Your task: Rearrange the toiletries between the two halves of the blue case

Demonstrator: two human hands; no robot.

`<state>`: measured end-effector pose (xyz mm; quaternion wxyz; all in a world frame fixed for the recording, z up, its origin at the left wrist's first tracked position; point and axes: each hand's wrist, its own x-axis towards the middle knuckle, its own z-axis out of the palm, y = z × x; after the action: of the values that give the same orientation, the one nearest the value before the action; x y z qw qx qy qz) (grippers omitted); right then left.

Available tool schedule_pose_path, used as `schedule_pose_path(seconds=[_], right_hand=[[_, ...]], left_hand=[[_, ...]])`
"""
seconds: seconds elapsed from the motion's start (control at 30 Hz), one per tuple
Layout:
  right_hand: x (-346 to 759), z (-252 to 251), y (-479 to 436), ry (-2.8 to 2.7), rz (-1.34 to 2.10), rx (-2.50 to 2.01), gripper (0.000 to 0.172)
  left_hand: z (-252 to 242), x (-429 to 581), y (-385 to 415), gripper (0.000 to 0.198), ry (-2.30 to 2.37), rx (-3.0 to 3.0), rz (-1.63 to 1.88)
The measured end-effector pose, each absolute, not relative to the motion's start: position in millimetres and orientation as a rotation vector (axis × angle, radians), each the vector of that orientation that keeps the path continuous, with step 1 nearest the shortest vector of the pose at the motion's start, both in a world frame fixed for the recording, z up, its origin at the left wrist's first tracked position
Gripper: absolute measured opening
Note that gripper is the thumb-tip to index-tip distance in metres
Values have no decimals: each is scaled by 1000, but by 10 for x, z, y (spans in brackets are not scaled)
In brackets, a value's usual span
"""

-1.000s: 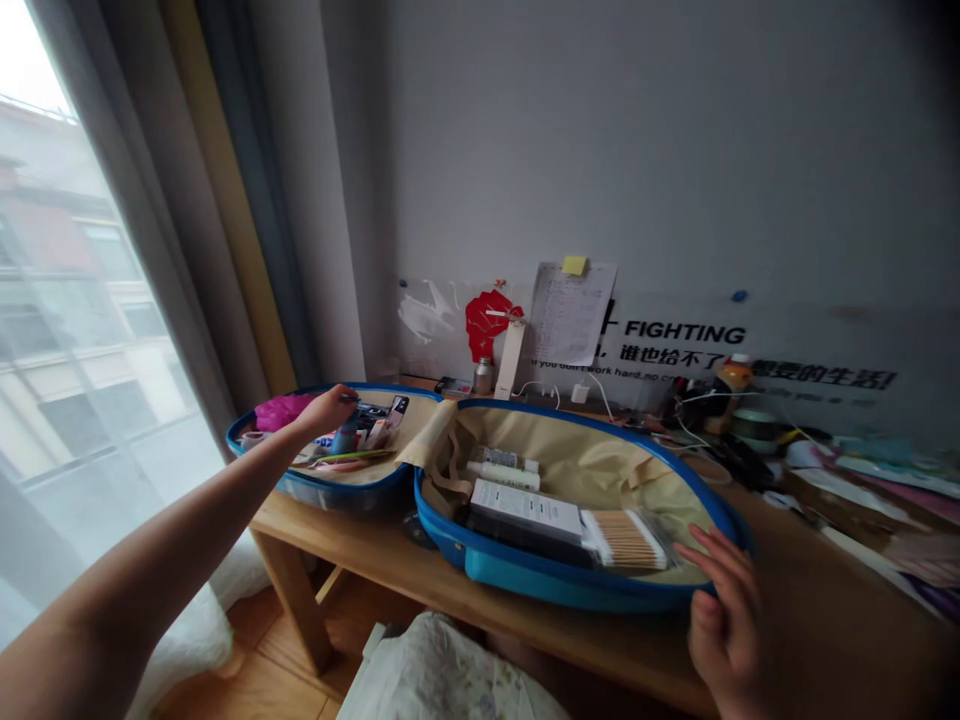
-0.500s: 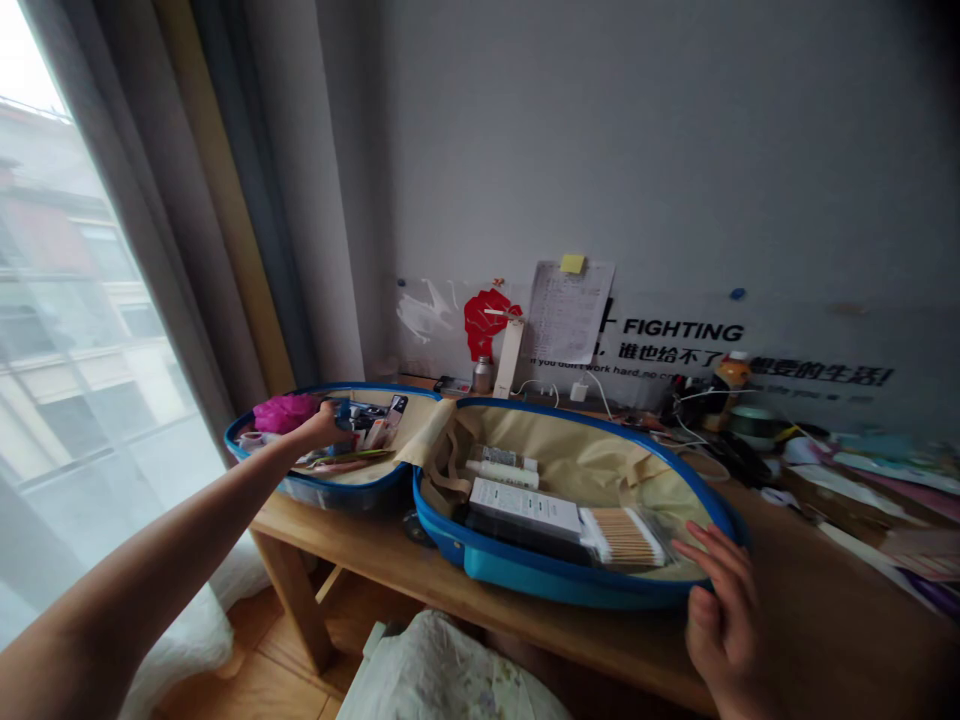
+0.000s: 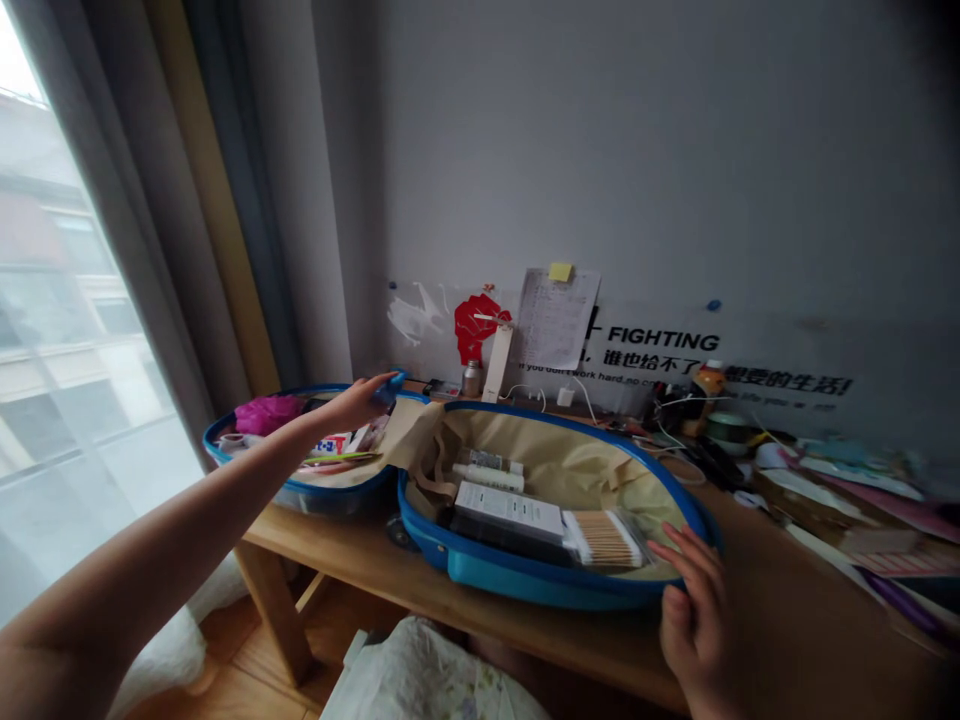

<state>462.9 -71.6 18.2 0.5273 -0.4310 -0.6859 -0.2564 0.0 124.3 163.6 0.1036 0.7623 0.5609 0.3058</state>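
Observation:
A blue suitcase (image 3: 540, 592) with a beige lining lies opened out on the desk, its two halves side by side. Above the left half, close to the hinge side, my left hand (image 3: 361, 400) is closed on a small blue object (image 3: 395, 381) whose kind I cannot make out. Below that hand are a pink mesh puff (image 3: 268, 413) and assorted small items. My right hand (image 3: 696, 605) has its fingers stretched apart at the right half's near rim. Beside its fingertips is a pack of cotton swabs (image 3: 606, 538). A white box (image 3: 510, 507) and a white tube (image 3: 489, 478) lie further left.
The wooden desk (image 3: 341, 540) runs along the wall. On its right side lie papers, cables and a bottle (image 3: 706, 388). A small metallic bottle (image 3: 470, 378) and a charger (image 3: 565, 396) are behind the suitcase. A curtain hangs left; a cloth-covered seat (image 3: 435, 675) stands in front.
My left hand has risen out of the suitcase's left half and moved right, carrying the blue object. My right hand stays at the rim. The view has shifted slightly.

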Motion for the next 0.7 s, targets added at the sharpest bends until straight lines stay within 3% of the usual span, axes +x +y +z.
schedule_pose_path(seconds=[0.2,0.27,0.47,0.7], right_hand=[[4616,196,-720,-1627,-618,-1030,39],[4614,200,-724,-1639,-618,-1032,40],[4596,209,-745,-1637,-613,-1031,38],[4558,272,-789,-1658,-608,-1053,36]], left_hand=[[1917,1291,1055,69,1175,2632,591],[1901,1719,1010,63,1056,2696,456],[1543,2590,1070,56,952,2734,117],[1132,2828,1112,46,920,2724,-140]])
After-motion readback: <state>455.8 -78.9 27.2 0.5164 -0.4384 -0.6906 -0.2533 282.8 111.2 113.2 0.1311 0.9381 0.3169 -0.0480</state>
